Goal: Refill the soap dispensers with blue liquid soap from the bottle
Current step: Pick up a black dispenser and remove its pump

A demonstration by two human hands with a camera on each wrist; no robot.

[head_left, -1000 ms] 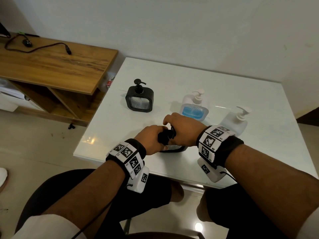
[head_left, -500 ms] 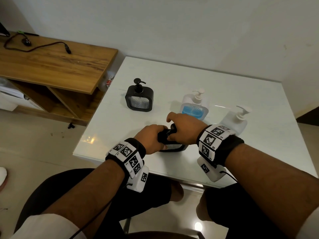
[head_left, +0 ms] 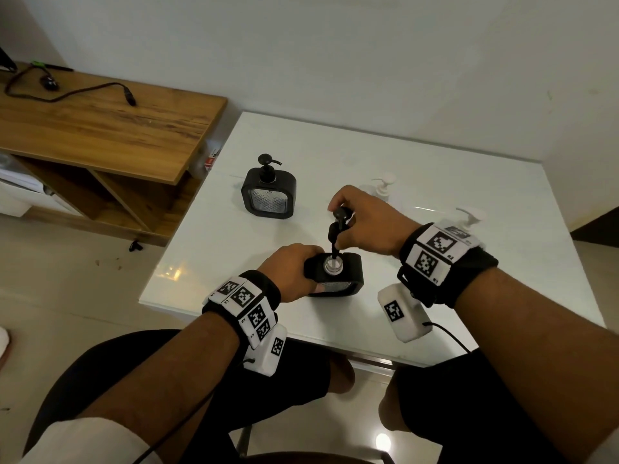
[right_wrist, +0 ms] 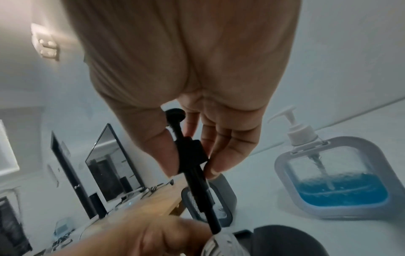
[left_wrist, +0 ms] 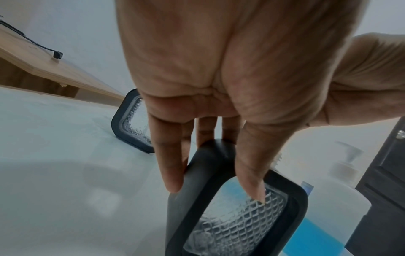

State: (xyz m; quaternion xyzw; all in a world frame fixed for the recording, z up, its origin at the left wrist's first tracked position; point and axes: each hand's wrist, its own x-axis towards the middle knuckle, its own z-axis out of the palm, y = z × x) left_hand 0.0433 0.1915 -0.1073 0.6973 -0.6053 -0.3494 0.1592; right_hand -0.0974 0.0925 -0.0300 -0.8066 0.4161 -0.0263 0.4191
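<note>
Centre of white table (head_left: pixel 368 155): near black dispenser (head_left: pixel 338 274), its neck blocked from above by the black pump (head_left: pixel 336 229) held over it. Second black dispenser (head_left: pixel 269 192) obstructs at 10 o'clock. White dispensers stand at 1 o'clock (head_left: pixel 382 187) and 2 o'clock (head_left: pixel 469 217), close behind the right hand (head_left: pixel 365 222). Open tabletop lies at 12 o'clock, between them and the wall, and at 9 o'clock beside the left hand (head_left: pixel 291 272).

A glossy white table (head_left: pixel 435 169) carries two black dispensers (head_left: pixel 269 195) and two white bottles (right_wrist: pixel 331 176).
</note>
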